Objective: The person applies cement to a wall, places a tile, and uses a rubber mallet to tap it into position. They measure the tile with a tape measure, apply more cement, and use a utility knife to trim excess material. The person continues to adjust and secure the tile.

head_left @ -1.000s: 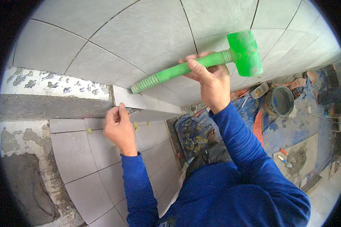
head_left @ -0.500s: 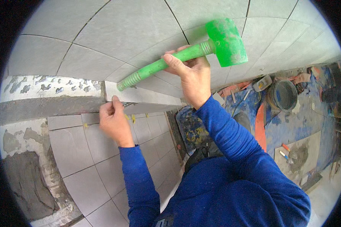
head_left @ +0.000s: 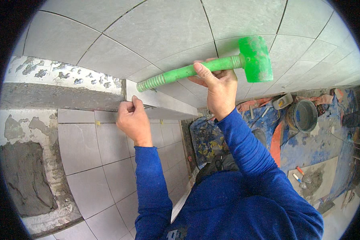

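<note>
My right hand [head_left: 222,94] is wrapped round the handle of a green mallet [head_left: 174,75], not far behind its head. The mallet's head points right, in front of the tiled wall, and its ribbed handle end hangs at a pale grey tile [head_left: 168,101] along the narrow ledge. I cannot tell whether that end touches the tile. At the ledge tile's left front corner, my left hand [head_left: 133,123] has its fingers bent and pinched at the edge. The fingers' undersides are hidden.
Left of the tile, the bare ledge [head_left: 64,76] has patchy grey adhesive. Below it are light tiles [head_left: 80,146] with yellow spacers and a patch of wet mortar [head_left: 26,178]. On the right, a dark bucket [head_left: 302,116] and small trowels [head_left: 299,181] lie on a stained blue floor sheet.
The view has turned and shifted, so everything sits differently in the picture. Both hands keep their holds, and the mallet stays close to the ledge tile.
</note>
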Demonstrator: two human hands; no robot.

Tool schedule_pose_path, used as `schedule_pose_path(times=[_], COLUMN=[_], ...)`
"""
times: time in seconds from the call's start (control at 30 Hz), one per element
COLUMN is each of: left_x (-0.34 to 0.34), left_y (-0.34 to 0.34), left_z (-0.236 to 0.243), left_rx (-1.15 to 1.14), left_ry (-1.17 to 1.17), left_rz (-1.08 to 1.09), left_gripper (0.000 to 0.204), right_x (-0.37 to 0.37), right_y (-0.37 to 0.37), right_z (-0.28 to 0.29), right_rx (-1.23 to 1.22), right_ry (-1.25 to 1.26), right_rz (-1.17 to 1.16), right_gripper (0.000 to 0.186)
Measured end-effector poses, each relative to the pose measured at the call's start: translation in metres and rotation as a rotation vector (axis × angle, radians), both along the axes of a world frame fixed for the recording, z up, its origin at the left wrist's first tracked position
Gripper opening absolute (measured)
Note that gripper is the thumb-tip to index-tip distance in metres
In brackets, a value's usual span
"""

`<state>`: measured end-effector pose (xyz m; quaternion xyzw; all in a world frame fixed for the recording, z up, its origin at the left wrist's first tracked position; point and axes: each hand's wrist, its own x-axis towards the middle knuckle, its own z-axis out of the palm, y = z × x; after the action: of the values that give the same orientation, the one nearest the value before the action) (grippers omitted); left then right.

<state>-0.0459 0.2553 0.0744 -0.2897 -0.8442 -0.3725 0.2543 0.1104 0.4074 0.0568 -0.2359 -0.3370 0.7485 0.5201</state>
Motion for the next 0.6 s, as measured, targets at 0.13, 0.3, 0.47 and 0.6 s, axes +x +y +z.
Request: schedule_pose_path(times=[0.13, 0.3, 0.47, 0.6], left_x=[0.002, 0.004, 0.002, -0.001], left_y=[0.003, 0.004, 0.005, 0.002], left_z=[0.002, 0.003, 0.003, -0.001], left_rx=[-0.043, -0.019, -0.011, 0.008], left_ry=[0.022, 0.015, 0.01, -0.008], left_rz=[0.042, 0.048, 0.034, 0.014], left_gripper=[0.029, 0.029, 0.029, 0.029], right_x=[0.015, 0.002, 0.003, 0.014], right_y=[0.008, 0.001, 0.005, 0.012], right_z=[0.004, 0.01, 0.009, 0.013], right_rx=[0.011, -0.018, 0.04, 0.046], right_ry=[-0.016, -0.089, 0.001, -0.021], right_rz=[0.004, -0.025, -0.001, -0.01], right_gripper=[0.033, 0.03, 0.031, 0.038])
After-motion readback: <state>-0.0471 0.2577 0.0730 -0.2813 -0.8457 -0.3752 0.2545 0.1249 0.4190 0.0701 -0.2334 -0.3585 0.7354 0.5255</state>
